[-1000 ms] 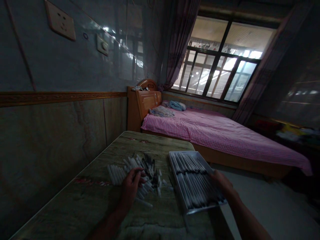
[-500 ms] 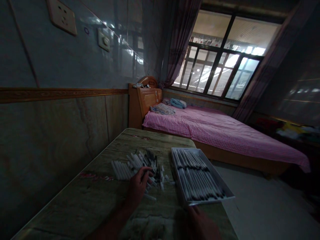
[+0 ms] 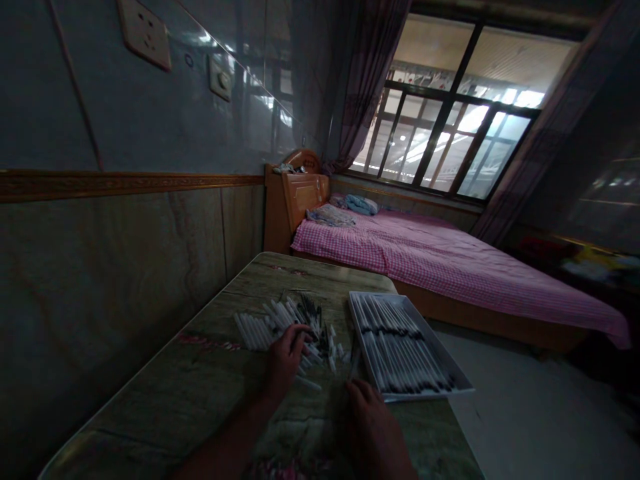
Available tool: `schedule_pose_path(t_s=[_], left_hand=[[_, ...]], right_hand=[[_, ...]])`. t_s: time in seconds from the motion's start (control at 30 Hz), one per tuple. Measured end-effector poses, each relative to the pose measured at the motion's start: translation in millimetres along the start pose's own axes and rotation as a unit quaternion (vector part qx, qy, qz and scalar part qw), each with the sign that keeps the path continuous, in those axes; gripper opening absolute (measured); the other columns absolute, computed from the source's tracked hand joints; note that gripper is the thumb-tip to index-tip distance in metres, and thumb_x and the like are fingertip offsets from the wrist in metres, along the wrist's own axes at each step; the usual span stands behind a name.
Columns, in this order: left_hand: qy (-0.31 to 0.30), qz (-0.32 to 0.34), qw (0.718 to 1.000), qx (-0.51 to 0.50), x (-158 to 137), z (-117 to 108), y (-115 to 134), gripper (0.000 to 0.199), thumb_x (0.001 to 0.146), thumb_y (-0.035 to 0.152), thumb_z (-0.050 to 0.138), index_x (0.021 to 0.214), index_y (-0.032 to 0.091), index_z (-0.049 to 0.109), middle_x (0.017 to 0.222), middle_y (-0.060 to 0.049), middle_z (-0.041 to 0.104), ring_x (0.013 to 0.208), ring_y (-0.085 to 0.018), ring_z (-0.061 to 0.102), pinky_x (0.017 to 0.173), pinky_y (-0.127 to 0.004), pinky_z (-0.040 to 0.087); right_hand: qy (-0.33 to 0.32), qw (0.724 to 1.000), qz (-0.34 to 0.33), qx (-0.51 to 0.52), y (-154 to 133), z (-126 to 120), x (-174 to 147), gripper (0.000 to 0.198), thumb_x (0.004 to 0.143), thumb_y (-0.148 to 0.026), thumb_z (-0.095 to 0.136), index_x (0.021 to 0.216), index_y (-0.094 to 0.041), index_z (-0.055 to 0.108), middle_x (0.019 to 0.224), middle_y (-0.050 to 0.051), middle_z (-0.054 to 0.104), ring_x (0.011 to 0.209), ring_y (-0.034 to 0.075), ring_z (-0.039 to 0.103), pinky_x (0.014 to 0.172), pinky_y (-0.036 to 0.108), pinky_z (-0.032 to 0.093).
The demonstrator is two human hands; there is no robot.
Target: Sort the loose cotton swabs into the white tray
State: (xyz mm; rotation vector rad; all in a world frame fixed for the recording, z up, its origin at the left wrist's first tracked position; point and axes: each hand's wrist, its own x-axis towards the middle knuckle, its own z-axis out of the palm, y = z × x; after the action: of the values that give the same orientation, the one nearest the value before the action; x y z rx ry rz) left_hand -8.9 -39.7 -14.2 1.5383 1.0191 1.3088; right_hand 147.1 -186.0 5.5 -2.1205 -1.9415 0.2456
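Observation:
A loose pile of translucent white pen barrels (image 3: 254,331) and black pen caps (image 3: 311,310) lies on the table. My left hand (image 3: 286,357) rests at the near side of the pile, its fingers curled together around something small and dark that I cannot make out. Beside the tray, my right hand (image 3: 373,417) is closed, with thumb and fingertips pinched on a thin pale pen (image 3: 356,363) that points away from me. The white tray (image 3: 463,392) holds two rows of white pens with dark ends, just right of the pile.
The marble-patterned table (image 3: 200,400) runs along a tiled wall (image 3: 115,267) on the left. Beyond it stands a bed (image 3: 430,260) with a pink checked sheet and a wooden headboard (image 3: 307,193). The tray sits at the table's right edge, above a pale floor (image 3: 505,400).
My right hand has come up and left from below the tray to its left side, with a thin pen now showing at its fingertips. My left hand stays at the pile; the view has shifted slightly.

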Motion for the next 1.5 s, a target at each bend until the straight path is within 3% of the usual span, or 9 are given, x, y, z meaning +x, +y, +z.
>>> schedule_pose_path(t_s=[0.17,0.3,0.57,0.93,1.03,1.17,1.33,1.4,1.5], left_hand=[[-0.015,0.007,1.0,0.001,-0.6,0.1,3.8,0.025,0.086,0.038,0.046,0.093,0.02,0.063,0.076,-0.002,0.07,0.058,-0.015,0.063,0.057,-0.026,0.048],[0.022,-0.007,1.0,-0.008,3.5,-4.0,4.9,0.026,0.086,0.039,0.046,0.094,0.02,0.062,0.077,-0.002,0.07,0.058,-0.016,0.064,0.057,-0.026,0.048],[0.061,-0.021,0.998,-0.027,8.6,-7.6,3.3,0.026,0.084,0.04,0.046,0.093,0.02,0.061,0.076,-0.002,0.07,0.057,-0.015,0.064,0.056,-0.026,0.048],[0.017,0.002,1.0,0.021,4.0,-3.4,4.3,0.023,0.087,0.033,0.043,0.093,0.021,0.063,0.077,-0.002,0.071,0.058,-0.016,0.065,0.059,-0.027,0.049],[-0.004,0.051,0.997,0.052,2.7,-2.6,1.9,0.021,0.086,0.027,0.048,0.096,0.022,0.065,0.087,-0.004,0.072,0.076,-0.018,0.068,0.072,-0.03,0.052],[-0.053,0.146,0.98,0.124,1.2,-2.2,-0.3,0.033,0.081,0.013,0.051,0.108,0.024,0.065,0.108,-0.006,0.069,0.105,-0.021,0.062,0.093,-0.037,0.048],[-0.055,0.228,0.943,0.235,3.2,-5.7,0.2,0.034,0.082,0.013,0.055,0.112,0.027,0.064,0.122,-0.006,0.063,0.124,-0.025,0.049,0.104,-0.048,0.04],[-0.051,0.257,0.93,0.26,5.4,-8.4,1.3,0.026,0.084,0.016,0.056,0.105,0.026,0.066,0.115,-0.006,0.066,0.122,-0.025,0.05,0.104,-0.048,0.039],[-0.04,0.247,0.93,0.27,7.6,-11.7,2.9,0.011,0.087,0.022,0.055,0.088,0.024,0.066,0.089,-0.004,0.069,0.1,-0.023,0.06,0.095,-0.043,0.043]], right_hand=[[-0.007,0.999,0.022,-0.049,-12.7,4.1,23.4,0.044,0.082,-0.005,0.041,0.118,-0.02,0.063,0.134,0.011,0.054,0.115,0.025,0.054,0.096,0.035,0.043],[-0.001,0.998,0.006,-0.056,-14.8,8.3,38.8,0.04,0.083,-0.004,0.041,0.111,-0.017,0.066,0.137,0.013,0.051,0.118,0.025,0.052,0.096,0.033,0.042],[0.019,0.994,0.063,-0.09,-12.1,0.1,51.0,0.036,0.08,0.0,0.039,0.101,-0.015,0.065,0.107,0.013,0.063,0.092,0.02,0.061,0.076,0.027,0.045],[-0.002,0.986,0.124,-0.115,-14.5,2.0,54.2,0.03,0.085,-0.007,0.038,0.104,-0.015,0.059,0.101,0.014,0.065,0.085,0.02,0.067,0.063,0.025,0.042],[0.031,0.987,0.116,-0.108,-14.5,7.4,52.4,0.024,0.087,-0.014,0.038,0.099,-0.017,0.059,0.099,0.012,0.064,0.082,0.019,0.066,0.061,0.025,0.042],[0.121,0.99,0.057,-0.053,-10.7,19.9,50.4,0.028,0.093,-0.021,0.029,0.095,-0.021,0.057,0.096,0.008,0.061,0.075,0.017,0.063,0.059,0.024,0.041],[0.213,0.968,-0.011,0.134,-5.4,28.5,50.8,0.038,0.097,-0.035,0.021,0.096,-0.022,0.057,0.09,0.008,0.062,0.086,0.02,0.061,0.077,0.029,0.046],[0.213,0.955,0.006,0.207,-6.5,23.1,52.1,0.041,0.097,-0.041,0.022,0.094,-0.021,0.058,0.091,0.009,0.064,0.088,0.02,0.061,0.079,0.03,0.046],[0.183,0.932,0.056,0.309,-9.0,6.4,57.5,0.048,0.096,-0.048,0.02,0.096,-0.021,0.059,0.085,0.008,0.066,0.077,0.02,0.062,0.07,0.028,0.048]])
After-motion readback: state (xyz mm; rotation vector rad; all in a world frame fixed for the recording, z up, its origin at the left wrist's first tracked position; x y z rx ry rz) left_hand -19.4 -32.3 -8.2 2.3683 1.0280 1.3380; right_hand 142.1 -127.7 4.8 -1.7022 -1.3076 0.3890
